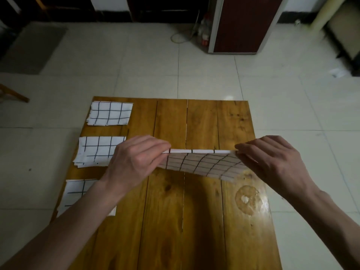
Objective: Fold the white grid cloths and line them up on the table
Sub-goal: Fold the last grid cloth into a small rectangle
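Holding the cloth taut above the tabletop, your left hand and right hand each pinch a top corner; its long axis runs left-right, the folded row nearer your left.

Dim, soft indoor light with dark vignetted corners. Glare shines on the worktop at right and on the floor tiles. Wide-angle bending and blur smear the right edge.
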The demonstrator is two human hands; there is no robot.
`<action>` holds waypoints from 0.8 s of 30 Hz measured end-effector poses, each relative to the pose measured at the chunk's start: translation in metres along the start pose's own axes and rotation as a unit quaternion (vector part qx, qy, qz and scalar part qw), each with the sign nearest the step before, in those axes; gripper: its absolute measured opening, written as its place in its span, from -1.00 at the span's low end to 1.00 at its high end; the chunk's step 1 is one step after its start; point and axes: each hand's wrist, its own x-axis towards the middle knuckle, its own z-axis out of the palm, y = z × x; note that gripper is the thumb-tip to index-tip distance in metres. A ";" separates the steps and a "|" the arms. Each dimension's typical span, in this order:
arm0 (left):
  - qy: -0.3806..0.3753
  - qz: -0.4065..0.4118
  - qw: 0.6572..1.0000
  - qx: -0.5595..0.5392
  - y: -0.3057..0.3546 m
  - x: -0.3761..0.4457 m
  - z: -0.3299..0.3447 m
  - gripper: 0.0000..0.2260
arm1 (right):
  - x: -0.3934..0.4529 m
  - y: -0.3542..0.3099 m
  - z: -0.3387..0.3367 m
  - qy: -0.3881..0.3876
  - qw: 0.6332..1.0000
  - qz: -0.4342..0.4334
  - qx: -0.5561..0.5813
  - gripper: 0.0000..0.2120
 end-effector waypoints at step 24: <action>-0.169 -0.112 0.978 -0.046 0.058 -0.176 0.092 -0.54 | -0.161 -0.068 0.098 -0.161 0.980 0.102 0.052 -0.21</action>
